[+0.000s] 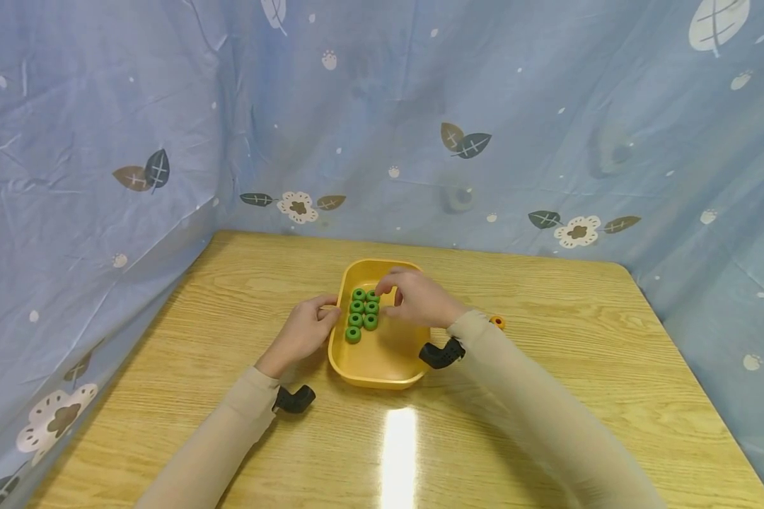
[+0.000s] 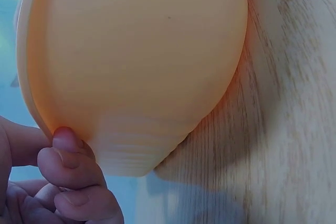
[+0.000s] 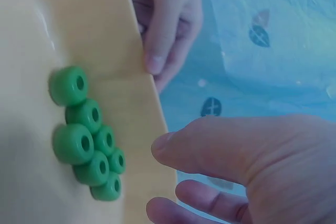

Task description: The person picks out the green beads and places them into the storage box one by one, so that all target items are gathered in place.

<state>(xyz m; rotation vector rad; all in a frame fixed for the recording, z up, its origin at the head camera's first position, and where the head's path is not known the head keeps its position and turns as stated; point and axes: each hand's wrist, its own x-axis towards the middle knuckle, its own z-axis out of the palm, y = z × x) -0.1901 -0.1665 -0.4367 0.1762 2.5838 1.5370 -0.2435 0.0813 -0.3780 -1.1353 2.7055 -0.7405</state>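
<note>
A shallow yellow plastic tray point(image 1: 382, 366) with rounded corners stands on the table. Several green ring-like beads point(image 1: 353, 338) sit inside it in two columns along its left side. My left hand point(image 1: 301, 334) pinches the tray's left rim; the left wrist view shows its curled fingers point(image 2: 79, 171) against the outer wall. Over the tray, just right of the beads, hovers my right hand point(image 1: 425, 298). In the right wrist view its thumb and fingers stand apart with nothing between them, clear of the green beads point(image 3: 68, 145).
An orange bead point(image 1: 498, 322) lies on the wooden table point(image 1: 547, 367) right of the tray, beside the right sleeve. Blue patterned cloth point(image 1: 382, 141) hangs behind the table and at both sides.
</note>
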